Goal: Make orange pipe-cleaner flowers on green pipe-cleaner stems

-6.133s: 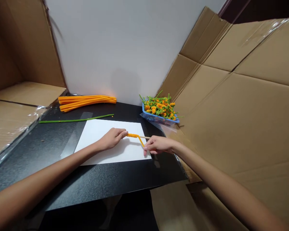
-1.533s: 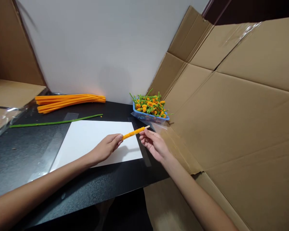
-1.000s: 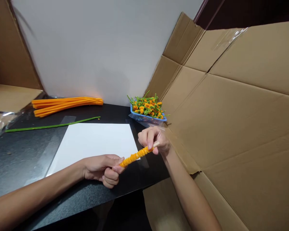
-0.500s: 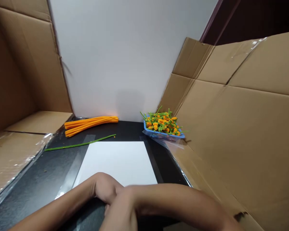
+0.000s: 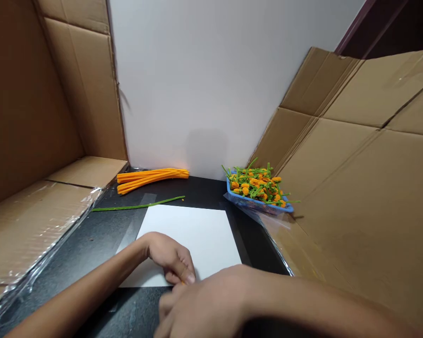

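Lowered since the earlier frame: left hand (image 5: 171, 258) and right hand (image 5: 200, 305), now close together at bottom centre of the frame, no longer raised over the sheet. Left hand resting at the lower edge of a plain white rectangular paper sheet (image 5: 200, 239), fingers (image 5: 183, 267) curled downward and pressed together. Right hand crossing in from lower right, lying over and in front of the left, most of its fingers out of sight.

Grip: left hand apparently closing on something, though the exact pinch is hidden; right-hand grip impossible to tell. Only a tiny speck of an orange fuzzy chenille piece (image 5: 182, 283) visible, between the hands, just at the sheet's lower edge. Direction and long axis of the piece: hidden, cannot tell.

Handling judgement: steady, even fingertip pressure with both hands kept low over the sheet seems best for springy fuzzy wire.

Nearby: a bundle of straight orange chenille stems (image 5: 151, 177) at upper left of the sheet, on a black speckled tabletop (image 5: 74, 244); a single thin green chenille stem (image 5: 137, 206) just beyond the sheet; a blue plastic basket (image 5: 257, 205) of orange-and-green chenille flowers (image 5: 257, 185) at right, beside flattened brown cardboard (image 5: 338, 225).
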A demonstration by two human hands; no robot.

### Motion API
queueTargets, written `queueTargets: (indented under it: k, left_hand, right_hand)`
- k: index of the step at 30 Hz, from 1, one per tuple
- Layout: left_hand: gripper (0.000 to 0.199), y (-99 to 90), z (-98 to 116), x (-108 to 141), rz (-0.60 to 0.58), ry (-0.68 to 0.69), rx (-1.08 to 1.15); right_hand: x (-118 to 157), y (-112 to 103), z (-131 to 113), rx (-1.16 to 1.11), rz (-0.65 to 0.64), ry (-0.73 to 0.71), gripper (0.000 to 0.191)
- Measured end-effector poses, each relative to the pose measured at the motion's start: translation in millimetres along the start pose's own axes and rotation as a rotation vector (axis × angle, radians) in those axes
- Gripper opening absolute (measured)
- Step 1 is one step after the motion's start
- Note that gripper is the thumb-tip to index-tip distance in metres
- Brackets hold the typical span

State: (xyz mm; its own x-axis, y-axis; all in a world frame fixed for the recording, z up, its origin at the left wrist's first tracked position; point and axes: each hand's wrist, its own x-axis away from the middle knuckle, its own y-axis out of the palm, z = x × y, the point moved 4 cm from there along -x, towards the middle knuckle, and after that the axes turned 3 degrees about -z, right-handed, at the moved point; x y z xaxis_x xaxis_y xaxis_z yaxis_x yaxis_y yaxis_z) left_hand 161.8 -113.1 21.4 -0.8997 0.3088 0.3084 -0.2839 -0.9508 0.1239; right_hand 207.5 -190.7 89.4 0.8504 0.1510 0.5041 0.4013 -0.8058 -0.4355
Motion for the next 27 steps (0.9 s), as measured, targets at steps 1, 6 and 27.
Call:
queueTargets:
  k: [1, 6, 27]
  left_hand:
    - [0.055, -7.0, -1, 6, 0.086, 0.0, 0.013]
    - [0.05, -59.2, -3, 45, 0.825, 0.117, -0.199]
    - [0.041, -58.1, -5, 38, 1.21, -0.071, -1.398]
  right_hand:
    - [19, -9, -3, 0.061, 0.198, -0.019, 0.019]
    - [147, -19, 38, -0.169, 1.314, 0.072, 0.035]
    - [122, 26, 178, -1.133, 1.832, -0.036, 0.033]
